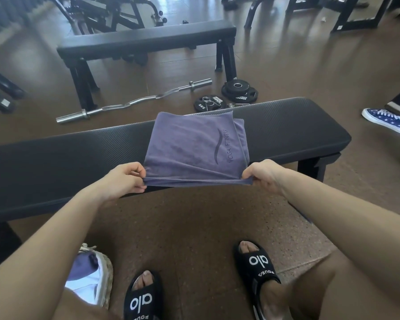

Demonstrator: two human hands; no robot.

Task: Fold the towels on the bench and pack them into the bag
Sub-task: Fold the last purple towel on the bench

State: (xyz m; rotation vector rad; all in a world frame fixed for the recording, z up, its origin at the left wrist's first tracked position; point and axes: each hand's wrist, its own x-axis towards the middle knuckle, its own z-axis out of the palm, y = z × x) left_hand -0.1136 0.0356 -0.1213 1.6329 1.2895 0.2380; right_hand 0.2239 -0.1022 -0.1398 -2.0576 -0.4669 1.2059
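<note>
Towel lies across the middle of the long black table, at about 12 o'clock from the person. It is purple, soft and fuzzy, and looks folded over more than once, with layers showing along its right side. Dark letters run up one side. The left hand and the right hand each pinch a near corner with curled fingers, lifting that edge a little off the padded top. I think the folding is nearly done but not finished. At 7 o'clock, a woven bag sits on the brown floor with something purple inside, maybe another towel. This towel has yet to go in.
</note>
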